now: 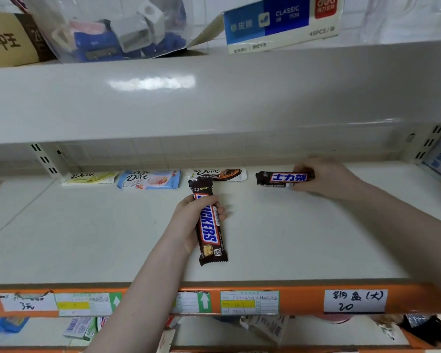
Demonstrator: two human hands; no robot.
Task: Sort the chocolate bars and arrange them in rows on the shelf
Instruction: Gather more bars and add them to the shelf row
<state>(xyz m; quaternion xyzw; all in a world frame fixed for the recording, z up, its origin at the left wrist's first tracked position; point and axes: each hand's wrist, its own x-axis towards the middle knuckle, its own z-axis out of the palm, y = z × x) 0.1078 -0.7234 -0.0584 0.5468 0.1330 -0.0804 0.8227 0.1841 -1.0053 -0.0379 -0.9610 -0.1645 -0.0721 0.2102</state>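
White metal shelving fills the view, and the middle shelf (290,238) has an orange front edge with paper price labels (250,302) whose small writing is too blurred to read. On the shelf above, a clear plastic bag (107,29) with blue and white small items and a blue Deli box (280,20) are cut off by the top edge. Goods on the lowest shelf are mostly hidden.

The left hand (194,220) is closed around a dark brown Snickers bar (209,225) with a blue and red logo; the bar points away from the person, and its near end sticks out below the palm. Part of the logo is covered by the fingers.

The right hand (326,178) grips one end of a second Snickers bar (283,178) with Chinese letters, lying sideways at the back of the shelf; the end under the fingers is hidden. Whether this bar rests fully on the shelf I cannot tell.

To the left of this grip, along the back, lie three Dove bars: an orange-brown one (222,174) just behind the tip of the left hand's bar, then a light blue one (149,180), then a yellow one (89,178).
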